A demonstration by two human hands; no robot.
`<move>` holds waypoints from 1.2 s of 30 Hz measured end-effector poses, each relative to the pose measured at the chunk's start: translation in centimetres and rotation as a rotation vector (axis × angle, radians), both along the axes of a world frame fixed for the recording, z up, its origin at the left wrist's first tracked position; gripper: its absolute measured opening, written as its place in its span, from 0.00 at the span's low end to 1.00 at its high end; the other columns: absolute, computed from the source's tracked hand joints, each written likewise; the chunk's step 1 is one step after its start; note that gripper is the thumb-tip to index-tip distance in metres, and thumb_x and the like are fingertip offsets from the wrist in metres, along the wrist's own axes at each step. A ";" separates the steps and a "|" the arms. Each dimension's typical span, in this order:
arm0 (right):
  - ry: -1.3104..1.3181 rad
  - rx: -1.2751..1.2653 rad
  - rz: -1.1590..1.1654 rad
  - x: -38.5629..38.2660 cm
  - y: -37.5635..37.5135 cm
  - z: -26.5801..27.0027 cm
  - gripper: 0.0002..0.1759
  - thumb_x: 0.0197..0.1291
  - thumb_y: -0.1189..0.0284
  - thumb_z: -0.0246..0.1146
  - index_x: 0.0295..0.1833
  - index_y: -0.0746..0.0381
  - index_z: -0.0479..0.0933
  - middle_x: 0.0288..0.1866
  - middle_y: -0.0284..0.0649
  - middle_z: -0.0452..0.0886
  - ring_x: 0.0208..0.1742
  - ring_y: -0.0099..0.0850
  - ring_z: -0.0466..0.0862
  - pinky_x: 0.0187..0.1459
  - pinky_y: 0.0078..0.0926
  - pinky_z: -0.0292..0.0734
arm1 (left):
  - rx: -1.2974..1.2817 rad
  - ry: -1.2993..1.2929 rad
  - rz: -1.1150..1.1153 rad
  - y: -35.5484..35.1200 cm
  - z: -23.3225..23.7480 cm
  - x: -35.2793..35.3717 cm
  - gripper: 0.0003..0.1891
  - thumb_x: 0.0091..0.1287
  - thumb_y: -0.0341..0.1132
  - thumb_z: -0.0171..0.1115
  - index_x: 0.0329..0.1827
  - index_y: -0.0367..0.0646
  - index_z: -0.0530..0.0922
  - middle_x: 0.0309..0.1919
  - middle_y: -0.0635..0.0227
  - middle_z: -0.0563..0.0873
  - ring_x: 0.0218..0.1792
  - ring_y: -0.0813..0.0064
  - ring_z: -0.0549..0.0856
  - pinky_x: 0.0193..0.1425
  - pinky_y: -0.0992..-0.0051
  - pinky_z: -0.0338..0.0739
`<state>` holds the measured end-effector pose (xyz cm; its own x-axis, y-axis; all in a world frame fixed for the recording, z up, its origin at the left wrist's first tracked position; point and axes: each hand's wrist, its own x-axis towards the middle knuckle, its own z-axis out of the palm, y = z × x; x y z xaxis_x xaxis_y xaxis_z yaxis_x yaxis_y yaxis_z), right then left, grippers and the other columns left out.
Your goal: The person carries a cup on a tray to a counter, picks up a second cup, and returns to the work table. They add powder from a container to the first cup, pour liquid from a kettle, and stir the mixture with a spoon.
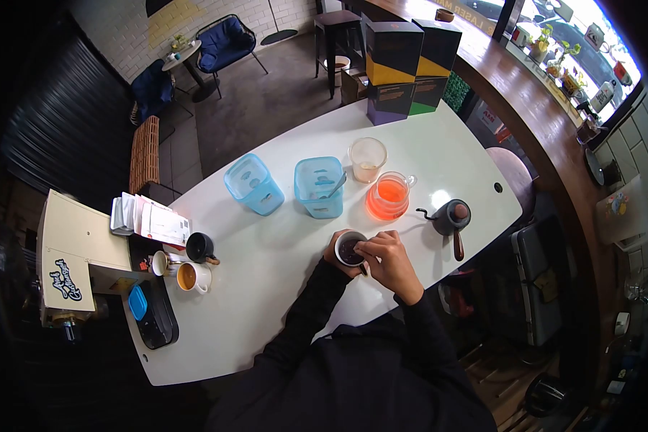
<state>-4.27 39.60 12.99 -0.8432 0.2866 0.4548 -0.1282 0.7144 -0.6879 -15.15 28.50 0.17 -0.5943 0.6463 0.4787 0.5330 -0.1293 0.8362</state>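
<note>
A cup with a white rim and dark contents is near the table's front edge. My left hand is wrapped round the cup's left side. Over the cup's right rim, my right hand has its fingertips pinched together; whatever they hold, if anything, is too small to tell. Beyond the cup stand a glass server of red liquid, a clear container and a blue tub with a spoon in it. Another blue tub is farther left. To the right is a dark kettle with a wooden handle.
On the white table, a black mug, a mug of brown drink and a black tray are at the left. Stacked dark boxes stand at the far edge. A wooden counter runs along the right.
</note>
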 end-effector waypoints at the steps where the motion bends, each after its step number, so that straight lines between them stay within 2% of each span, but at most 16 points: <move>1: -0.054 0.027 0.014 0.3 0.1 0.6 0.07 0.50 0.80 0.66 0.37 0.62 0.84 0.30 0.38 0.84 0.34 0.35 0.79 0.46 0.32 0.69 | -0.001 -0.001 0.000 0.0 0.0 0.1 0.38 0.40 0.37 0.79 0.55 0.38 0.69 0.43 0.62 0.83 0.42 0.68 0.85 0.49 0.71 0.81; 3: -0.112 0.053 0.027 0.6 0.2 0.8 0.07 0.51 0.80 0.67 0.38 0.62 0.84 0.30 0.38 0.84 0.35 0.35 0.79 0.47 0.31 0.69 | 0.012 -0.058 -0.014 0.0 0.3 0.4 0.36 0.41 0.36 0.79 0.54 0.38 0.69 0.43 0.62 0.83 0.42 0.68 0.85 0.48 0.71 0.81; 9: -0.024 0.052 -0.077 -0.1 0.2 0.4 0.07 0.51 0.80 0.67 0.38 0.62 0.84 0.30 0.38 0.84 0.35 0.35 0.79 0.47 0.31 0.69 | 0.022 -0.067 -0.004 -0.2 0.8 0.8 0.34 0.41 0.35 0.79 0.53 0.39 0.71 0.43 0.63 0.83 0.43 0.70 0.85 0.49 0.72 0.81; 12: 0.049 0.026 -0.047 -0.2 -0.1 0.1 0.05 0.50 0.79 0.64 0.34 0.62 0.82 0.27 0.38 0.82 0.33 0.37 0.77 0.44 0.33 0.68 | 0.007 -0.097 -0.042 -0.4 0.9 0.9 0.35 0.41 0.35 0.80 0.53 0.40 0.72 0.43 0.63 0.83 0.43 0.70 0.85 0.49 0.72 0.81; 14: -0.047 -0.015 0.071 0.1 -0.1 0.2 0.06 0.50 0.80 0.64 0.34 0.62 0.83 0.27 0.39 0.82 0.33 0.37 0.78 0.44 0.33 0.68 | 0.013 -0.122 -0.056 -0.5 1.1 1.0 0.35 0.40 0.35 0.80 0.53 0.40 0.72 0.43 0.64 0.83 0.43 0.70 0.85 0.49 0.72 0.81; 18: -0.114 0.005 0.153 1.0 0.4 1.1 0.05 0.50 0.80 0.63 0.33 0.62 0.82 0.26 0.39 0.81 0.33 0.37 0.78 0.45 0.33 0.69 | -0.003 -0.139 -0.096 -0.7 0.9 1.0 0.35 0.40 0.36 0.80 0.53 0.40 0.72 0.43 0.64 0.83 0.43 0.70 0.85 0.49 0.72 0.81; 21: -0.171 0.060 0.097 1.1 0.7 1.6 0.07 0.51 0.80 0.66 0.37 0.62 0.84 0.30 0.40 0.84 0.35 0.36 0.80 0.46 0.32 0.70 | -0.007 -0.150 -0.073 -0.6 0.8 1.2 0.35 0.40 0.36 0.80 0.53 0.40 0.72 0.43 0.63 0.83 0.44 0.70 0.85 0.50 0.72 0.81; 27: 0.006 0.033 -0.055 0.0 0.4 0.2 0.07 0.50 0.79 0.67 0.37 0.63 0.84 0.30 0.39 0.84 0.35 0.37 0.80 0.45 0.33 0.70 | -0.050 -0.108 -0.063 -0.6 0.5 1.1 0.37 0.40 0.38 0.80 0.54 0.39 0.70 0.45 0.62 0.81 0.45 0.69 0.84 0.50 0.72 0.80; 30: -0.010 0.008 -0.027 -0.1 0.0 0.1 0.07 0.50 0.79 0.67 0.37 0.63 0.85 0.30 0.39 0.84 0.35 0.37 0.79 0.44 0.33 0.70 | -0.070 -0.022 -0.067 -0.5 -0.3 0.7 0.38 0.40 0.38 0.80 0.55 0.39 0.69 0.45 0.63 0.81 0.45 0.68 0.84 0.51 0.72 0.80; 32: -0.046 -0.028 0.034 0.2 -0.1 0.3 0.04 0.52 0.78 0.64 0.33 0.62 0.84 0.28 0.38 0.83 0.34 0.37 0.78 0.45 0.33 0.70 | -0.041 -0.051 -0.079 -0.5 -0.7 0.7 0.38 0.40 0.38 0.80 0.55 0.39 0.69 0.45 0.63 0.81 0.45 0.69 0.84 0.50 0.72 0.80; 36: -0.119 0.023 0.107 1.0 0.4 0.8 0.04 0.51 0.78 0.64 0.33 0.62 0.84 0.28 0.38 0.83 0.34 0.37 0.78 0.45 0.33 0.69 | 0.021 -0.104 -0.107 -0.4 -0.2 0.8 0.37 0.41 0.37 0.80 0.55 0.39 0.69 0.45 0.63 0.82 0.44 0.71 0.85 0.50 0.72 0.81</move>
